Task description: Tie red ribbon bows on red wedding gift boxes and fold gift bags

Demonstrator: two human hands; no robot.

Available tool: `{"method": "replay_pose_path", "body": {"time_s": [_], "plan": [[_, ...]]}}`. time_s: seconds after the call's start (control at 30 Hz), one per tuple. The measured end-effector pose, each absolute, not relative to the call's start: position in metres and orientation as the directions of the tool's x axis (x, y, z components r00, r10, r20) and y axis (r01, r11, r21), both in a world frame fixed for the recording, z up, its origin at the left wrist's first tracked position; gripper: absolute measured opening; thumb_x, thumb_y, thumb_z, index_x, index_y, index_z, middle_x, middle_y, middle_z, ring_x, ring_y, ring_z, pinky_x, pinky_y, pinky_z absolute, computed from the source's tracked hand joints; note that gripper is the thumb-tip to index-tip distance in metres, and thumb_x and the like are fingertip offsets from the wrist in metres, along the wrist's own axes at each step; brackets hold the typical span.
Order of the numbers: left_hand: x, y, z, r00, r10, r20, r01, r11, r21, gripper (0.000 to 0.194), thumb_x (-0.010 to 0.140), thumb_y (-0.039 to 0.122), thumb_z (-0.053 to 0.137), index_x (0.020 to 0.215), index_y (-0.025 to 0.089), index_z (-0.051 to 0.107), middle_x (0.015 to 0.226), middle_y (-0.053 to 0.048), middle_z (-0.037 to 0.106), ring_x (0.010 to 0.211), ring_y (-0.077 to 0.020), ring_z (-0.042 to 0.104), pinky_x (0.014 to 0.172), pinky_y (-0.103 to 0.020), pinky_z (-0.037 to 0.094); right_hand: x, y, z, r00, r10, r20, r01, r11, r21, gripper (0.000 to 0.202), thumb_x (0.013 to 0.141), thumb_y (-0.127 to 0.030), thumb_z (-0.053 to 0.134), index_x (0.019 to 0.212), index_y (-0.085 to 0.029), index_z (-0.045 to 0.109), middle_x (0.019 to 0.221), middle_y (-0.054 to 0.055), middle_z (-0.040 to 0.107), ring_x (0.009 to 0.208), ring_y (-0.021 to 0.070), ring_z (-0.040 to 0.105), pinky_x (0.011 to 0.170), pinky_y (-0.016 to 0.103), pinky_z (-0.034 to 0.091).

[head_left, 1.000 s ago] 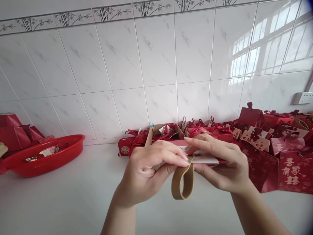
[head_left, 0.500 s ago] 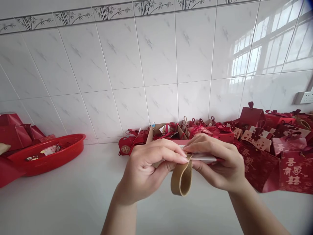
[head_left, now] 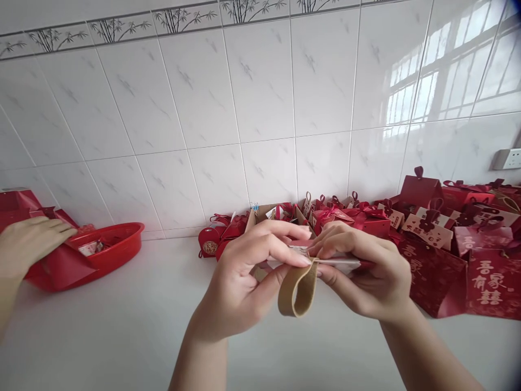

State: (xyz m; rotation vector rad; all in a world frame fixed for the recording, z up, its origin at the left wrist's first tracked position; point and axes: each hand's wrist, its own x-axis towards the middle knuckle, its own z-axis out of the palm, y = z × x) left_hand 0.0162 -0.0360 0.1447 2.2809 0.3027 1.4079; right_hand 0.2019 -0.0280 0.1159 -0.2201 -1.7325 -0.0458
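Tan loop (head_left: 288, 296) well to the right of the red basin (head_left: 120, 258), hanging below the left hand (head_left: 248, 277), whose thumb and fingers are pinched on its upper end. Right hand (head_left: 370, 277), farther right of the basin, clamped on a pale, red-edged packet (head_left: 342, 264), thumb below, fingers above. Co-worker's hand (head_left: 36, 239) at the basin's left, on a red folded piece (head_left: 67, 266) partly hiding it. Red gift bags (head_left: 433, 279) far right of the basin.

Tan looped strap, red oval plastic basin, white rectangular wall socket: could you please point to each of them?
Tan looped strap (head_left: 287, 295): head view, outer face of the loop.
Red oval plastic basin (head_left: 117, 260): head view, outer front wall.
White rectangular wall socket (head_left: 509, 159): head view, front face.
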Motion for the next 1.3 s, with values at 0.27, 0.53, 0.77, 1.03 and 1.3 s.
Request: {"method": "replay_pose_path", "body": {"time_s": [0.27, 0.53, 0.77, 1.03, 1.3], "plan": [[0.019, -0.039, 0.144, 0.472, 0.498, 0.727, -0.079, -0.798, 0.598, 0.013, 0.086, 0.012, 0.058, 0.094, 0.023, 0.061, 0.097, -0.004, 0.064, 0.104, -0.0219, 0.062, 0.086, -0.038, 0.056, 0.203, -0.03, 0.116, -0.163, 0.098, 0.982, 0.194, 0.979, -0.065, 0.016, 0.075, -0.006, 0.068, 0.084, -0.015, 0.058, 0.07, 0.008, 0.065, 0.06, 0.0166, 0.059, 0.055, 0.034, 0.047], [0.025, -0.046, 0.144, 0.367, 0.665, 0.65, -0.003, -0.698, 0.716, 0.019, 0.085, 0.017, 0.063, 0.095, 0.023, 0.049, 0.087, -0.001, 0.064, 0.086, -0.0157, 0.062, 0.071, -0.028, 0.055, 0.2, -0.029, 0.115, -0.122, 0.162, 0.979, 0.218, 0.967, -0.133, 0.015, 0.074, -0.008, 0.069, 0.082, -0.016, 0.059, 0.068, 0.005, 0.063, 0.061, 0.0157, 0.057, 0.056, 0.032, 0.047], [0.027, -0.035, 0.147, 0.257, 0.75, 0.609, 0.082, -0.645, 0.76, 0.017, 0.081, 0.023, 0.067, 0.088, 0.019, 0.052, 0.082, -0.001, 0.063, 0.075, -0.0124, 0.061, 0.064, -0.022, 0.05, 0.189, -0.026, 0.114, -0.011, 0.413, 0.911, 0.215, 0.89, -0.401, 0.014, 0.074, -0.016, 0.071, 0.074, -0.018, 0.057, 0.063, -0.002, 0.059, 0.054, 0.0093, 0.052, 0.048, 0.021, 0.043], [0.011, -0.023, 0.15, 0.267, 0.828, 0.493, 0.168, -0.544, 0.822, 0.024, 0.076, 0.023, 0.072, 0.091, 0.019, 0.055, 0.086, -0.003, 0.069, 0.085, -0.0178, 0.067, 0.069, -0.025, 0.054, 0.18, -0.018, 0.107, -0.112, 0.841, 0.529, -0.108, 0.519, -0.848, 0.03, 0.066, -0.03, 0.08, 0.076, -0.018, 0.054, 0.057, -0.005, 0.055, 0.045, 0.0077, 0.047, 0.039, 0.018, 0.039], [0.0, -0.016, 0.152, 0.276, 0.827, 0.491, 0.247, -0.554, 0.795, 0.025, 0.082, 0.039, 0.064, 0.093, 0.017, 0.066, 0.092, -0.007, 0.072, 0.086, -0.019, 0.067, 0.075, -0.029, 0.053, 0.179, -0.008, 0.108, -0.181, 0.899, 0.399, -0.034, 0.4, -0.916, 0.032, 0.064, -0.029, 0.081, 0.089, -0.016, 0.065, 0.078, 0.002, 0.068, 0.063, 0.0134, 0.065, 0.053, 0.022, 0.053]]}}
